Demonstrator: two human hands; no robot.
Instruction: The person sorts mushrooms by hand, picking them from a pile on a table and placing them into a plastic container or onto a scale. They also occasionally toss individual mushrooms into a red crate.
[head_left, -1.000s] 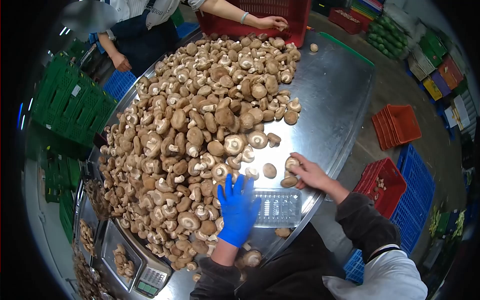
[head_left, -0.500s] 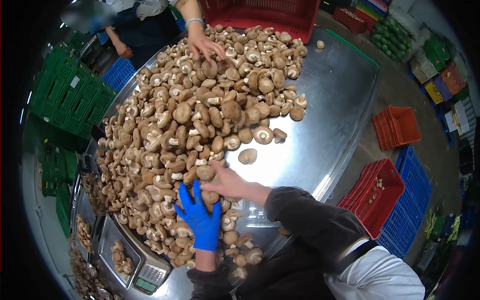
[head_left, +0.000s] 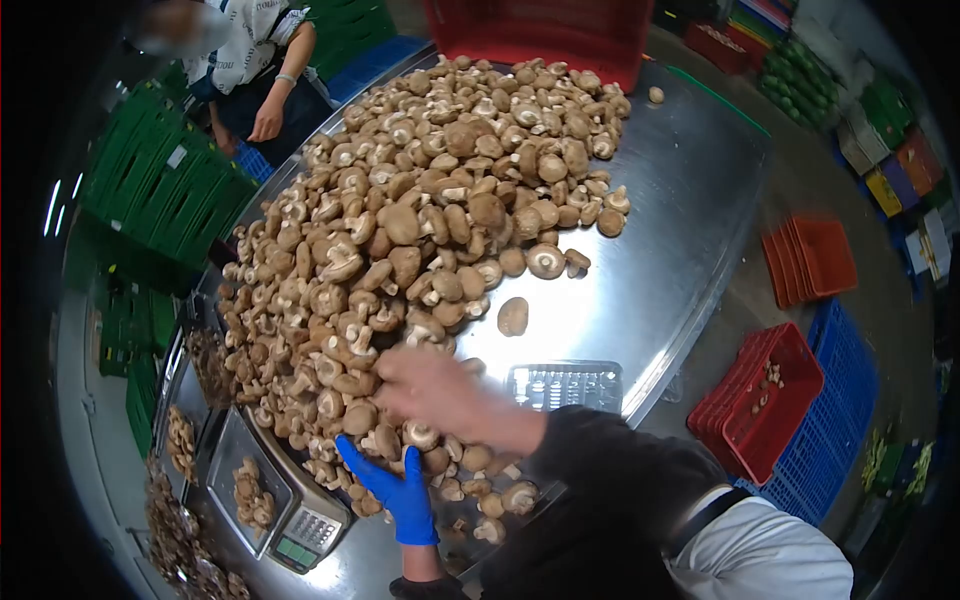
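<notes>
My gloved left hand (head_left: 395, 490) lies flat, fingers spread, on the near edge of the mushroom pile (head_left: 430, 220) on the steel table (head_left: 680, 200); my bare right hand (head_left: 430, 388) hovers over the pile, too blurred to tell whether it grips anything; the clear tray (head_left: 565, 385) sits just beside it. I judge the mushrooms light, soft and easily bruised; best cupped by the cap.
</notes>
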